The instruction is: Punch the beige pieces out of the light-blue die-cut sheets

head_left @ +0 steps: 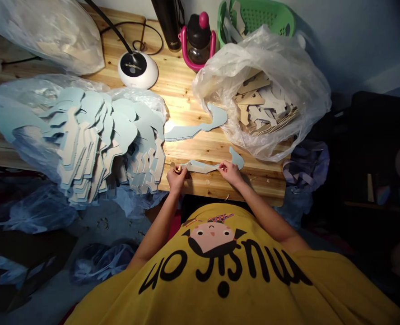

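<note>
A curved light-blue cutout (203,167) with a pale strip along it lies low over the front of the table, between my two hands. My left hand (177,178) is closed in a pinch at its left end, where a small tan scrap shows by the fingertips. My right hand (230,173) pinches the strip near the blue rounded end, thumb and finger together. Just beyond lies a small stack of similar blue cutouts (186,132). A large heap of blue and white cutouts (85,140) spreads to the left of my hands.
At right stands a clear plastic bag (216,81) of tan and white scraps (261,101). Behind are a green basket (264,18), a pink-handled bottle (199,43), a black flask (168,22) and a lamp base (138,72). Another filled bag (51,31) sits back left.
</note>
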`<state>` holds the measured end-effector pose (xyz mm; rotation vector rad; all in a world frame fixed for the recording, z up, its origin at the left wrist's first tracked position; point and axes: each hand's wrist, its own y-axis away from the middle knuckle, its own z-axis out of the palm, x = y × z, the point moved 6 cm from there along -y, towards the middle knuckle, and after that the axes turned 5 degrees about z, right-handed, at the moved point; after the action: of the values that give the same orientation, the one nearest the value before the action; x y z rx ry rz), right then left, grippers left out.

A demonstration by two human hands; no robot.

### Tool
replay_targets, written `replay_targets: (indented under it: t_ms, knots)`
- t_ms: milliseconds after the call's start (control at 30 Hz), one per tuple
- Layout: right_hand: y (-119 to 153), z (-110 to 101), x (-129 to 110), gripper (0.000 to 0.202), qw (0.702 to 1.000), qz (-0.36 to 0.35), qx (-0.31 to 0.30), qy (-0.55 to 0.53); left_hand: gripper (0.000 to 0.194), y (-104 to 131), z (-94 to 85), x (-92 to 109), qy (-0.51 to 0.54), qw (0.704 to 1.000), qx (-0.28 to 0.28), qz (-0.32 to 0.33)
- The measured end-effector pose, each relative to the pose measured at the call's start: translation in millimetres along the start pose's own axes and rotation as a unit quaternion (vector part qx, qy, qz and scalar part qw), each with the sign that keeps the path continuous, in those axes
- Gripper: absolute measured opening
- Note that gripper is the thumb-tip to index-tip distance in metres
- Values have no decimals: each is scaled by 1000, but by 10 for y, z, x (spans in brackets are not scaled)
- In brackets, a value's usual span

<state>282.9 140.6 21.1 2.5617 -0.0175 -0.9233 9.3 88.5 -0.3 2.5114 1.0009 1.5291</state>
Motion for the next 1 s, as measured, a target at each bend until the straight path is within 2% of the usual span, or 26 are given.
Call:
replay_targets:
  t_ms: [100,300,500,667,800,900,1000]
  knots:
    - [-3,13,7,2,1000,-2,3,5,20,4,-24,26,-14,1000,8,-3]
    - [-4,30,1,3,999,-24,8,28,21,17,-17,81,-39,998,-23,42]
    - [52,42,-77,9,995,-58,26,72,18,8,-21,86,-72,996,-17,51]
    - [211,4,-129,16,983,-75,79,147,22,6,-44,130,-79,993,0,86]
    - [255,-2,-106,18,982,-102,85,131,22,-34,-58,52,-18,997,-34,74]
    - [217,5,-58,18,986,-125,74,79,26,-58,-47,-26,85,991,-93,46]
    - [177,0,22,17,989,-126,72,37,32,-65,-62,-63,163,980,-114,24]
